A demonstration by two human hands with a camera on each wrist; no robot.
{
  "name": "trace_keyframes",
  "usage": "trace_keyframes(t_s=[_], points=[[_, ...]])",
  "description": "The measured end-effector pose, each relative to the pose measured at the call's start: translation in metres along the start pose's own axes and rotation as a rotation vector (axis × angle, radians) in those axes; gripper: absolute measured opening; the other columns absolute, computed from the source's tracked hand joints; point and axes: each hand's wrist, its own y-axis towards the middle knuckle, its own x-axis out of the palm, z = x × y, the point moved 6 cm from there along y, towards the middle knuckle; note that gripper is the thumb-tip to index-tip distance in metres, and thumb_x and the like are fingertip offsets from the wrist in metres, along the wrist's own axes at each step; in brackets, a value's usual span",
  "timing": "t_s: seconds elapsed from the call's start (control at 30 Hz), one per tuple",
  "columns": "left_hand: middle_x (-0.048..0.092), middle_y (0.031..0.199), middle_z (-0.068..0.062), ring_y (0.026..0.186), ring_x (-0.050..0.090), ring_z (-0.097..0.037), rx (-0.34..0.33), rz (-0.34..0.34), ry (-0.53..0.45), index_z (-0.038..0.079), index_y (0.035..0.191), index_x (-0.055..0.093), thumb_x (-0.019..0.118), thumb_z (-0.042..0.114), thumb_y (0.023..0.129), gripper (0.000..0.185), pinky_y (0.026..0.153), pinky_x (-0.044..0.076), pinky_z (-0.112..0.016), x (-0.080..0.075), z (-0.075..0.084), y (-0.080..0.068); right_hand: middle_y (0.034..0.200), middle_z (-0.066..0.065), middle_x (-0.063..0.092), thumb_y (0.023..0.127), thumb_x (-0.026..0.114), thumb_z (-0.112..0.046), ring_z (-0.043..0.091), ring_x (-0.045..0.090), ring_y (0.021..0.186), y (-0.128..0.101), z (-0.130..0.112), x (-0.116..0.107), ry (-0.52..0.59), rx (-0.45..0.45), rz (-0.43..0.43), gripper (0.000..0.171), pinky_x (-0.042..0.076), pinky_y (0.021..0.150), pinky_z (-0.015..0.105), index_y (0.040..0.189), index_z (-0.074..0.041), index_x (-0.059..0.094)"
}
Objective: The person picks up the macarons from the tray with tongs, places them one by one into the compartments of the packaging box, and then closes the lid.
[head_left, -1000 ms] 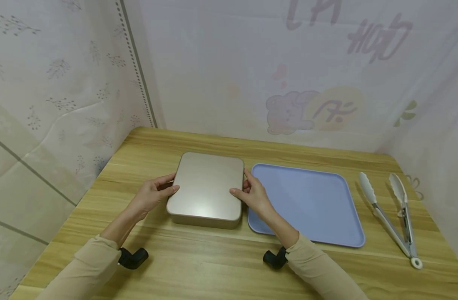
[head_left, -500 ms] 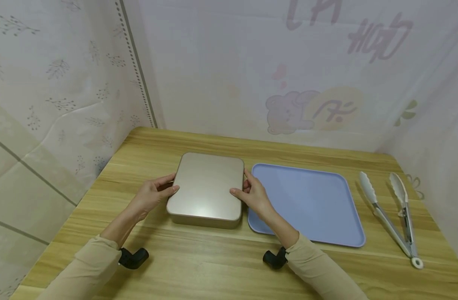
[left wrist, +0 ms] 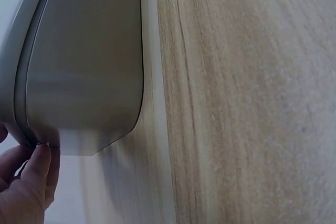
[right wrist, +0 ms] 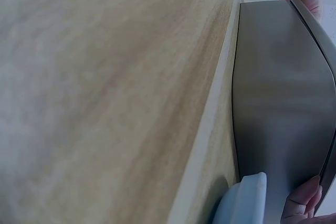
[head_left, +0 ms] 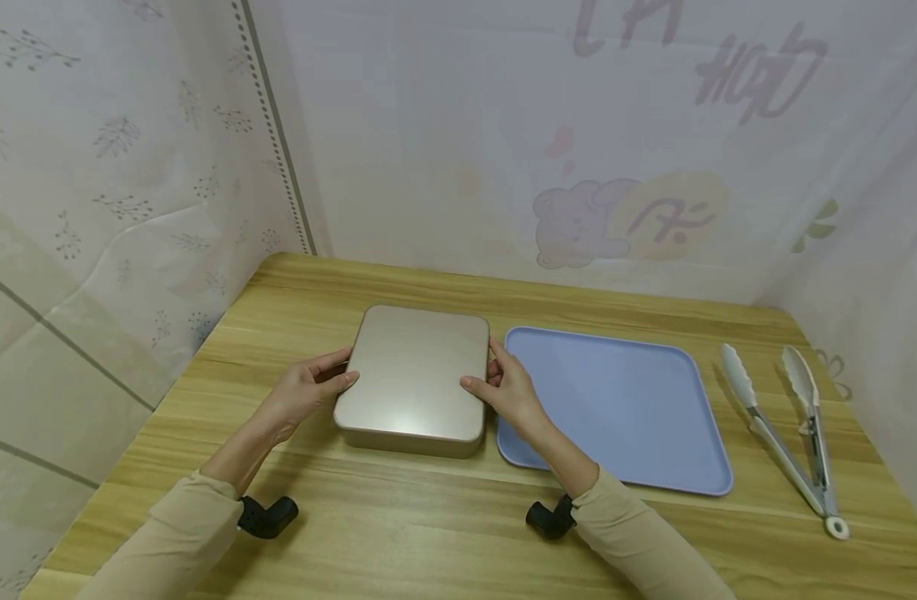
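Note:
A flat champagne-gold metal tin point(head_left: 415, 379) with rounded corners lies on the wooden table point(head_left: 428, 517). My left hand point(head_left: 308, 390) grips its left edge, thumb on the lid and fingers at the side. On the opposite edge my right hand point(head_left: 503, 387) holds it the same way. The left wrist view shows the tin's side wall point(left wrist: 84, 66) with my fingertips point(left wrist: 37, 166) at the lid seam. The right wrist view shows the tin's other side point(right wrist: 283, 93), and my fingers point(right wrist: 302, 198) touch it.
A pale blue tray point(head_left: 623, 408) lies just right of the tin, its corner point(right wrist: 244, 200) close to my right hand. Metal tongs with white tips point(head_left: 784, 429) lie at the far right. Patterned curtains enclose the table on three sides.

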Motion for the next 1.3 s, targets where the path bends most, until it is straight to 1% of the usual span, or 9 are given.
trace_keyframes(t_s=[0.17, 0.47, 0.9, 1.0, 1.1, 1.2, 1.3], points=[[0.036, 0.152, -0.029, 0.14, 0.036, -0.038, 0.006, 0.004, -0.015, -0.005, 0.151, 0.029, 0.057, 0.017, 0.1, 0.062, 0.087, 0.042, -0.002, 0.0004, 0.0001, -0.0007, 0.085, 0.003, 0.047, 0.085, 0.075, -0.004, 0.011, 0.045, 0.069, -0.0003, -0.0005, 0.0001, 0.002, 0.0, 0.001, 0.08, 0.041, 0.056, 0.017, 0.153, -0.005, 0.033], [0.034, 0.154, -0.028, 0.141, 0.033, -0.038, 0.043, 0.016, -0.056, -0.006, 0.15, 0.029, 0.057, 0.016, 0.1, 0.061, 0.087, 0.041, -0.001, 0.002, -0.0045, -0.0001, 0.085, 0.003, 0.047, 0.085, 0.075, -0.005, 0.01, 0.044, 0.069, -0.0012, -0.0009, -0.0007, -0.003, 0.001, 0.003, 0.08, 0.04, 0.056, 0.017, 0.153, -0.003, 0.032], [0.035, 0.153, -0.026, 0.14, 0.035, -0.036, 0.041, 0.036, -0.037, -0.004, 0.15, 0.031, 0.058, 0.016, 0.1, 0.06, 0.087, 0.042, -0.001, 0.001, -0.0069, 0.0006, 0.084, 0.003, 0.046, 0.086, 0.075, -0.007, 0.011, 0.044, 0.069, -0.0004, 0.0002, 0.0002, -0.001, 0.004, -0.007, 0.08, 0.04, 0.056, 0.017, 0.153, -0.007, 0.032], [0.036, 0.153, -0.026, 0.14, 0.036, -0.036, 0.046, 0.042, -0.031, -0.004, 0.15, 0.032, 0.058, 0.016, 0.1, 0.06, 0.086, 0.042, -0.001, 0.0008, -0.007, 0.0007, 0.084, 0.003, 0.045, 0.086, 0.074, -0.007, 0.011, 0.044, 0.07, -0.0002, 0.0009, 0.0004, 0.0, 0.005, -0.006, 0.079, 0.04, 0.056, 0.017, 0.153, -0.006, 0.032], [0.036, 0.153, -0.027, 0.14, 0.035, -0.037, 0.056, 0.046, -0.028, -0.005, 0.15, 0.032, 0.057, 0.016, 0.1, 0.06, 0.086, 0.041, -0.001, 0.0008, -0.0068, 0.001, 0.085, 0.003, 0.045, 0.087, 0.073, -0.007, 0.011, 0.044, 0.07, -0.0005, 0.0014, 0.0005, 0.002, 0.006, -0.005, 0.079, 0.04, 0.057, 0.017, 0.153, -0.004, 0.03], [0.035, 0.153, -0.028, 0.141, 0.034, -0.038, 0.065, 0.049, -0.013, -0.007, 0.15, 0.03, 0.055, 0.016, 0.101, 0.06, 0.086, 0.04, 0.001, 0.0014, -0.0062, 0.0009, 0.085, 0.002, 0.045, 0.088, 0.073, -0.008, 0.011, 0.043, 0.071, -0.0005, 0.0025, 0.0004, 0.013, 0.013, -0.003, 0.08, 0.039, 0.057, 0.017, 0.154, -0.006, 0.029], [0.034, 0.153, -0.029, 0.142, 0.034, -0.039, 0.061, 0.047, 0.005, -0.008, 0.15, 0.028, 0.053, 0.017, 0.102, 0.06, 0.086, 0.039, 0.001, 0.0026, -0.0061, 0.0004, 0.085, 0.002, 0.045, 0.088, 0.073, -0.011, 0.011, 0.042, 0.071, -0.0001, 0.0045, 0.0001, -0.003, 0.017, 0.001, 0.08, 0.037, 0.057, 0.017, 0.155, -0.006, 0.029]])
